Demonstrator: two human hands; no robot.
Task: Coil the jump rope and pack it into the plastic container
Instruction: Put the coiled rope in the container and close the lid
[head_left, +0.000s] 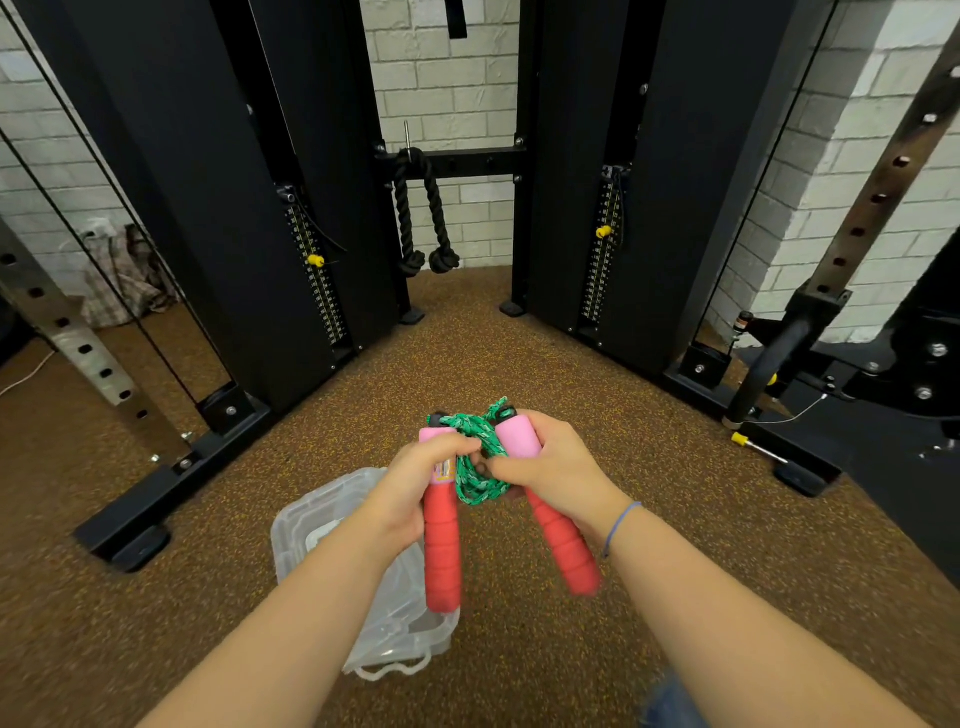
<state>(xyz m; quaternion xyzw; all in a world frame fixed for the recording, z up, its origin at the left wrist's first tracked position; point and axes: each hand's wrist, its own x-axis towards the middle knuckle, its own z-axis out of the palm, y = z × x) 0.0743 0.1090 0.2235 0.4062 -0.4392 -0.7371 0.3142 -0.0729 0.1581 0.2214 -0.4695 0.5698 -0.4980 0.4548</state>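
Above the clear plastic container (296, 540) on the floor, left hand (415, 475) and right hand (545, 462) each closed round a foam handle, fingertips pinching the coiled green jump rope (480, 467): probably light, limp, apt to spring loose, best gripped by handles.

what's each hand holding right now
Left hand: closed on one pink-and-red foam handle.
Right hand: closed on the other handle and green braided rope.
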